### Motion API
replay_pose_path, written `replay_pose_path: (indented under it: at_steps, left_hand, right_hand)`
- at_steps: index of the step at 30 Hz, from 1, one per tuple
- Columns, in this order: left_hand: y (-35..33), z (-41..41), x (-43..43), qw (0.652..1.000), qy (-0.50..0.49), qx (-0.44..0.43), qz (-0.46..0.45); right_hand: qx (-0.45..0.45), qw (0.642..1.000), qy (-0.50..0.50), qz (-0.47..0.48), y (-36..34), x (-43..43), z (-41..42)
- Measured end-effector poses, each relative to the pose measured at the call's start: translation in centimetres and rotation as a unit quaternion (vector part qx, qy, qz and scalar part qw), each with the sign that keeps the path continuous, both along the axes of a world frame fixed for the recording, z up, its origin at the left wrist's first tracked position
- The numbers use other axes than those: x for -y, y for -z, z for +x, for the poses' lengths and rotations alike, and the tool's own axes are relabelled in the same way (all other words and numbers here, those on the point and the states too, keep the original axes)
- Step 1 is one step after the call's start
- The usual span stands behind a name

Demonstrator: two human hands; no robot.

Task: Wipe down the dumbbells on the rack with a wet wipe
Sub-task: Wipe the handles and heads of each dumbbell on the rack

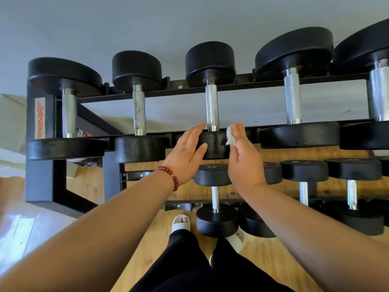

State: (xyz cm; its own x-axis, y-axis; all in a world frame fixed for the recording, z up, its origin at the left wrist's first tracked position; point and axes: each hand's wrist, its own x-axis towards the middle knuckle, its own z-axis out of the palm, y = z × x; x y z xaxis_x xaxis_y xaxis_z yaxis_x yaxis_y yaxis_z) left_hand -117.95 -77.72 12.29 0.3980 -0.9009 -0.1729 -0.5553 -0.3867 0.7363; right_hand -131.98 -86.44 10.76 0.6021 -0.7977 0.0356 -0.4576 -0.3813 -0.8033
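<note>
My L hand point(189, 152) lies flat against the left side of the near head of the middle dumbbell point(214, 145), fingers straight & together, thumb spread along the head's front edge. It grips nothing, just presses. A red bead bracelet point(168, 173) sits on that wrist.

My R hand point(245, 159) is on the opp. side of the same head, back of hand toward me, fingers close to straight. It holds the wet wipe point(230, 136), a small white bunched wad poking out at the thumb side and touching the head's upper right edge, just beside the chrome handle point(211, 106). The thumb is hidden, so I can't tell exactly how the wipe is pinned.

This dumbbell is 3rd from the left on the top tier of the black rack point(40, 175), handle running away from me, far head toward the grey wall point(147, 22). Two dumbbells sit to its left and two bigger ones to its right, each apart from the next.

The lower tier carries more dumbbells point(214, 199), partly behind my forearms. Below is the wood floor point(151, 239), w/ my feet in white slippers point(181, 224) close to the rack.
</note>
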Motion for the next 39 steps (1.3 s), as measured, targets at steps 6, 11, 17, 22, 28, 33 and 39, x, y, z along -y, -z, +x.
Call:
replay_pose_path:
  at_steps: [6, 11, 17, 22, 28, 33, 39]
  left_hand:
    - [-0.2, 2.3, -0.8, 0.996, 0.070, 0.044, 0.045]
    - [0.5, 3.3, -1.5, 0.994, 0.080, 0.042, 0.062]
    - [0.8, 3.8, -1.5, 0.996, 0.071, 0.000, 0.046]
    - [1.3, 3.9, -1.6, 0.997, 0.053, -0.043, 0.030]
    - [2.2, 3.9, -2.5, 0.992, 0.024, -0.121, 0.034]
    - [2.3, 3.9, -2.4, 0.991, 0.021, -0.134, 0.002]
    - [2.4, 4.1, -2.7, 0.986, 0.012, -0.166, -0.019]
  right_hand:
    - [-0.028, 0.987, -0.065, -0.141, 1.3, -2.7, -1.1]
    - [-0.081, 0.933, -0.167, -0.308, 0.8, 0.4, 0.8]
    - [-0.133, 0.873, -0.243, -0.402, 1.9, -0.6, -1.5]
    - [-0.154, 0.859, -0.275, -0.404, 0.0, 0.9, 1.3]
    - [-0.167, 0.857, -0.312, -0.374, 0.2, 0.6, -2.1]
    - [-0.211, 0.837, -0.297, -0.409, -1.1, 0.5, 2.0]
    - [-0.177, 0.853, -0.307, -0.384, -0.1, 0.3, -1.1]
